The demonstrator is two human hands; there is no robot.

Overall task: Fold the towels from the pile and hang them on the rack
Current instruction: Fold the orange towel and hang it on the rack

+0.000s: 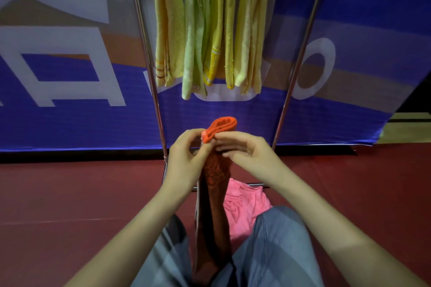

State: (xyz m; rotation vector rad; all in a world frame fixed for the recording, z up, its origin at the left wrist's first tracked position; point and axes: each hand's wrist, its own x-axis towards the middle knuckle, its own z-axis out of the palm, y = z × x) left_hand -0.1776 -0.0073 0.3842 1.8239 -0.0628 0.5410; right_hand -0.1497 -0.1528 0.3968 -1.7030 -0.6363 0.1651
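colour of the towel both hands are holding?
Orange towel, held by left hand and right hand; head view.

Bare left forearm [130,228] and bare right forearm [326,214] converge from the lower corners on frame centre. Left hand [186,161] and right hand [247,154], fingers curled, pinch the folded orange terry towel [222,126].

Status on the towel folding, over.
Holding: left hand, right hand pinch orange towel, top fold. On rack, hung towels. Below, pink towel. Nothing in the way.
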